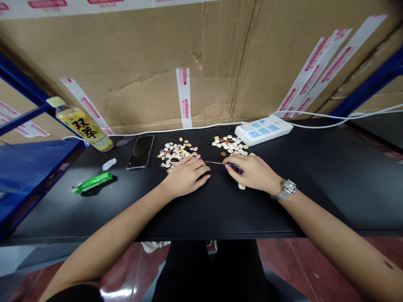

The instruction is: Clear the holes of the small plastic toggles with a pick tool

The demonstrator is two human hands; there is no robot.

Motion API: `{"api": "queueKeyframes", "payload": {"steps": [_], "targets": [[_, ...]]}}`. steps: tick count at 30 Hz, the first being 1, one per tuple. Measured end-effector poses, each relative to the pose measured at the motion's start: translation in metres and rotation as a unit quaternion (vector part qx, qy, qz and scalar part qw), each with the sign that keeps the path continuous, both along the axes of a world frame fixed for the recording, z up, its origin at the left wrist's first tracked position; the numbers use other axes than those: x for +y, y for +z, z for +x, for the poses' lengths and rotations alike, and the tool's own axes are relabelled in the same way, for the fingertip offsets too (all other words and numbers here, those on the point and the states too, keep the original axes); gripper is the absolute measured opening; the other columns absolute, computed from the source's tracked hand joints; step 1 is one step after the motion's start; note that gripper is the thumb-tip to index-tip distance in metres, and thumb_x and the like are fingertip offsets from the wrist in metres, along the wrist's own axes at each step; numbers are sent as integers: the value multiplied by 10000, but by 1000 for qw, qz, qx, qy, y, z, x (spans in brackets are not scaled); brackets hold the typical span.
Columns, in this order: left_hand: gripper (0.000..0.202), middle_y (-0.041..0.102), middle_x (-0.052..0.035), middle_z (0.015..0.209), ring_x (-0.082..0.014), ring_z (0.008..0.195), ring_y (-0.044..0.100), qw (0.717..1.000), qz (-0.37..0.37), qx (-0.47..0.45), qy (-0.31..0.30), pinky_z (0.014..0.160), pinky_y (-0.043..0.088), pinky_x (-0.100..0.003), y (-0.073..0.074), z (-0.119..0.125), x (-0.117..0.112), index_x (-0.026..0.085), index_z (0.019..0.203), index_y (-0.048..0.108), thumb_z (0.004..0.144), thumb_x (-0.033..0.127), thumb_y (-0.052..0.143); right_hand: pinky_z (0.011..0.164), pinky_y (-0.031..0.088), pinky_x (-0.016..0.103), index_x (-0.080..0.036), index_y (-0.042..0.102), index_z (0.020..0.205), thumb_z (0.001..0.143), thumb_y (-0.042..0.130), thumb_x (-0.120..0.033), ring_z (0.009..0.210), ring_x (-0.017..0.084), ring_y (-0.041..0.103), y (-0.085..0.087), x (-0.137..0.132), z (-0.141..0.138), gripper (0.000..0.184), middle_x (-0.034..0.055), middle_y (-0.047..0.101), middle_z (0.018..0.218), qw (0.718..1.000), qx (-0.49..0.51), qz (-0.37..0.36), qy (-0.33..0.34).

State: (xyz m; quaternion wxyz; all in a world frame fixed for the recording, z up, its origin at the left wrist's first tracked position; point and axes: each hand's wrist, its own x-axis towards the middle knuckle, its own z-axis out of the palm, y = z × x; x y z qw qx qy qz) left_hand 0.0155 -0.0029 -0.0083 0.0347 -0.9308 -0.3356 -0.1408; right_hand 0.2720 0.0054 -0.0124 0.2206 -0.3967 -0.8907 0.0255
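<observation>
My right hand is closed round a slim tool with a metal shaft and a bit of blue handle, which looks like a small screwdriver. The shaft points left, its tip close to my left hand. My left fingers are bent together over a small black piece, mostly hidden under them. Beyond that hand lies a pile of small oval button-like pieces, mostly white, with some yellow, pink, brown and black. A second group of such pieces lies beyond my right hand, and a white one is just below it.
A white power strip with cables stands at the back right. Left of the pile are a phone, a green wrapper, a scrap of white paper and a yellow-labelled bottle. Cardboard walls the back of the black table.
</observation>
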Motion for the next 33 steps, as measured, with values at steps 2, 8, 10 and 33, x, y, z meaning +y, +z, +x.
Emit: {"api": "queueKeyframes", "payload": {"steps": [2, 8, 10, 33], "targets": [[334, 720, -79, 1086, -222, 1067, 647, 1000, -6, 6, 7, 939, 422, -370, 0, 0, 0, 178, 1127, 672, 1017, 355, 411, 716, 517, 323, -199, 667, 1076, 963, 476, -263, 796, 182, 701, 0, 0, 0, 231, 53, 736, 1079, 1000, 0, 0, -1], [288, 704, -77, 1108, -238, 1104, 627, 999, -47, -12, 20, 972, 430, -402, -2, -1, 2, 189, 1109, 667, 1000, 348, 452, 730, 522, 327, -196, 671, 1077, 961, 472, -258, 811, 186, 701, 0, 1, 0, 238, 63, 738, 1075, 1000, 3, -1, 2], [237, 702, -68, 1090, -238, 1093, 625, 996, -80, -42, 23, 975, 445, -410, -2, 0, 2, 199, 1079, 661, 978, 343, 503, 719, 519, 323, -198, 670, 1075, 961, 474, -260, 782, 179, 698, 0, 1, 0, 235, 60, 738, 1076, 1000, 0, -2, 0], [250, 730, -48, 976, -157, 921, 676, 683, -521, -507, 62, 982, 495, -383, 0, 18, -15, 167, 1013, 730, 779, 235, 780, 487, 313, 225, -201, 593, 937, 915, 626, -428, 560, 74, 361, 6, -16, -25, 231, -52, 398, 723, 826, 375, -413, 83]]}}
